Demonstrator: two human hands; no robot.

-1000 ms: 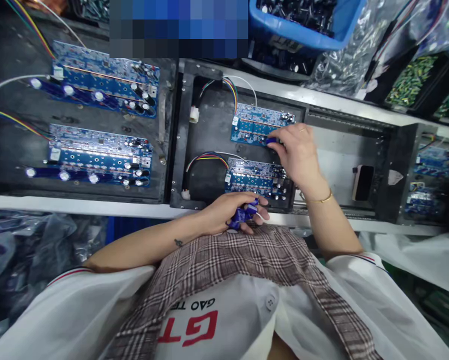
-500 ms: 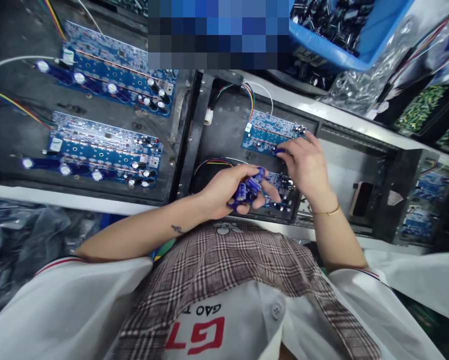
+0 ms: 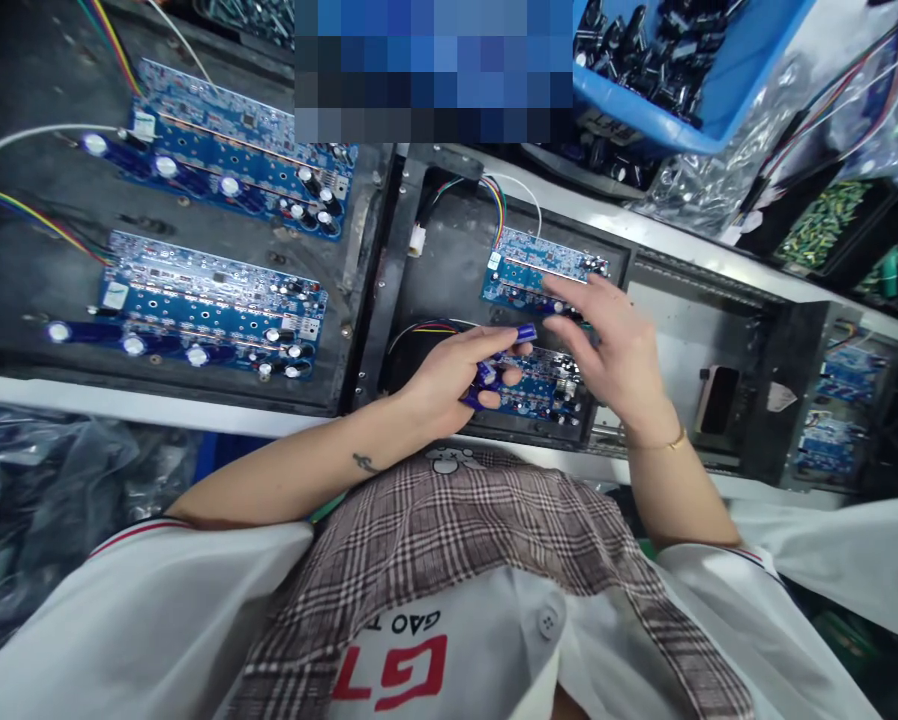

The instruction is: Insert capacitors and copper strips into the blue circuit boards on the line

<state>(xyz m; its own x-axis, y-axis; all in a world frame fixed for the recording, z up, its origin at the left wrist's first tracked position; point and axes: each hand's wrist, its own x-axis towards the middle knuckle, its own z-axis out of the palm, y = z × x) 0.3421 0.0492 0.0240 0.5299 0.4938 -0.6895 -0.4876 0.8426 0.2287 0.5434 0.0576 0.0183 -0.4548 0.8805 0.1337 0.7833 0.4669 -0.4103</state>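
Note:
My left hand [image 3: 456, 380] is closed around several blue-purple capacitors [image 3: 486, 376], with one capacitor [image 3: 525, 333] pinched at the tips of thumb and forefinger. To its right, my right hand [image 3: 614, 345] has thumb and fingers apart and nothing between them. It hovers by the lower right part of a blue circuit board [image 3: 516, 262] in the black tray, partly covering it. A blue capacitor appears at that board's lower edge, half hidden by my fingers. Below lies a second blue circuit board [image 3: 543, 385], partly behind my left hand.
On the left, two circuit boards [image 3: 216, 290] with large blue capacitors lie in another black tray [image 3: 269, 395]. A blue bin [image 3: 726, 120] of black capacitors stands at the back right. Green-yellow parts fill a black box [image 3: 831, 225]. A dark oblong object [image 3: 715, 400] lies right.
My right hand has drawn back from the upper board and its fingers have spread. My left thumb and forefinger now present one capacitor at their tips. The view has shifted slightly.

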